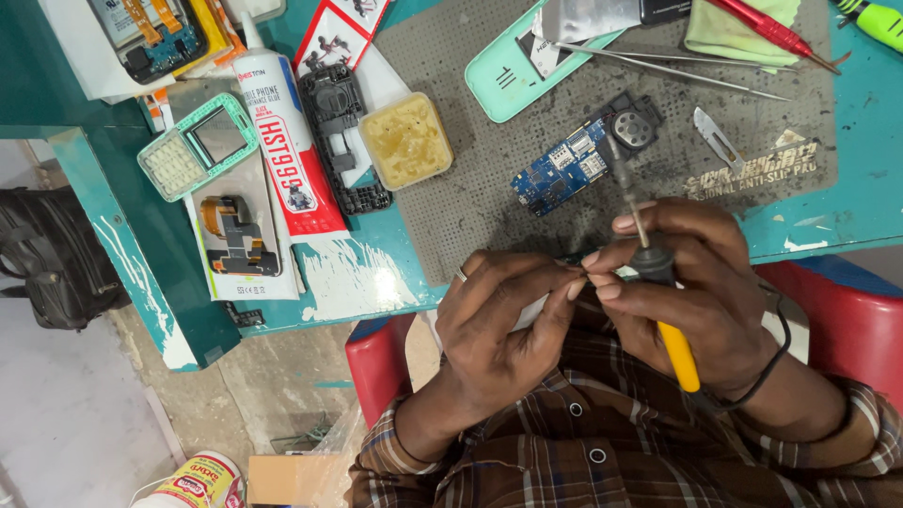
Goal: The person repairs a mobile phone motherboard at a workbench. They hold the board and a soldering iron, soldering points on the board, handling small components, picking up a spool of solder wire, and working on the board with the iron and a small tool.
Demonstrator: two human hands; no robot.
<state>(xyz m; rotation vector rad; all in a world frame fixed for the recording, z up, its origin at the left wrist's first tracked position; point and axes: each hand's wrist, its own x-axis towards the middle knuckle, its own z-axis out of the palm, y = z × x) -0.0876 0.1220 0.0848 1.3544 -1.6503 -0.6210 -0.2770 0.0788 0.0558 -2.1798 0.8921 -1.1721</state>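
My right hand (pixel 691 282) grips a soldering iron (pixel 658 282) with a black collar and yellow handle, its metal tip pointing up toward a blue circuit board (pixel 560 167) on the grey mat (pixel 470 202). My left hand (pixel 503 315), a ring on one finger, pinches something small and pale right against the right hand's fingertips; what it is stays hidden. Both hands hover at the table's near edge, over my plaid shirt. A round black speaker part (pixel 635 127) is attached to the board's far end.
A yellow flux tub (pixel 406 139), black phone frame (pixel 340 132), white glue tube (pixel 277 132), mint phone faceplate (pixel 198 146) and mint back cover (pixel 513 71) lie around. Tweezers (pixel 677 68), a blade (pixel 717 139), a red screwdriver (pixel 771 33). Red chair (pixel 851 315), black bag (pixel 52 259).
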